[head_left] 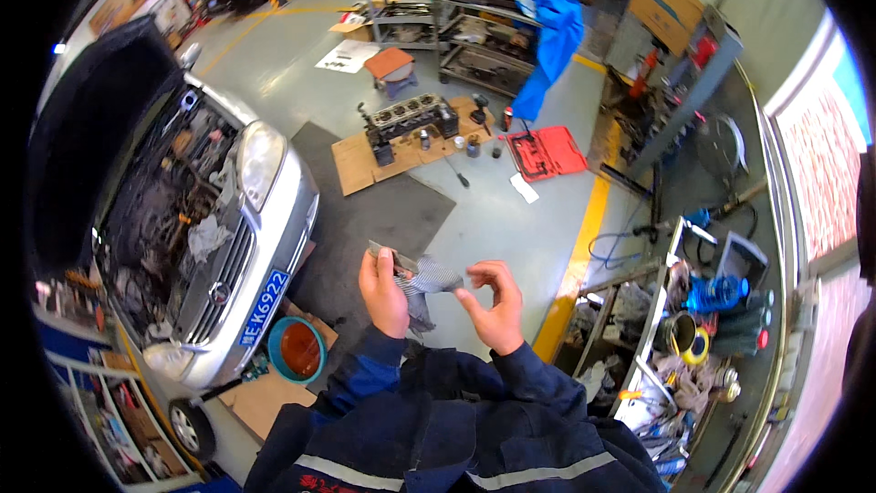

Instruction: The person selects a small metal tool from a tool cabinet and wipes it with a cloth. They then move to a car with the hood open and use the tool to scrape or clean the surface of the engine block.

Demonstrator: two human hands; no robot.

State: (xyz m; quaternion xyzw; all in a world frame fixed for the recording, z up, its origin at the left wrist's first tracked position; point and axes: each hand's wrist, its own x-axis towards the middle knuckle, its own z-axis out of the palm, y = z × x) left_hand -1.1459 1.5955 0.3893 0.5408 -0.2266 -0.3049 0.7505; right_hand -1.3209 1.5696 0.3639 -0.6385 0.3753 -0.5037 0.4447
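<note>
Grey-and-white striped cloth bunches between your two hands, its loose folds drooping at the near side. Your left hand pinches a thin, flat grey metal piece with the thumb along its face, a grip that probably steadies it while leaving most of that face exposed. Your right hand has its fingers curved and parted, the thumb beside the cloth's right end; you cannot tell from here whether it pinches the fabric.

Far ahead of you, a dark metal engine block rests on flattened brown cardboard, likely laid there to spare the floor from grease. Just right of it, an open red plastic tool case lies with its contents facing up, presumably for easy picking.

To your left, the silver car has its black-lined bonnet raised, exposing the engine bay. Near its front corner, a round teal basin holds reddish-brown liquid, perhaps set there to catch drips.
</note>
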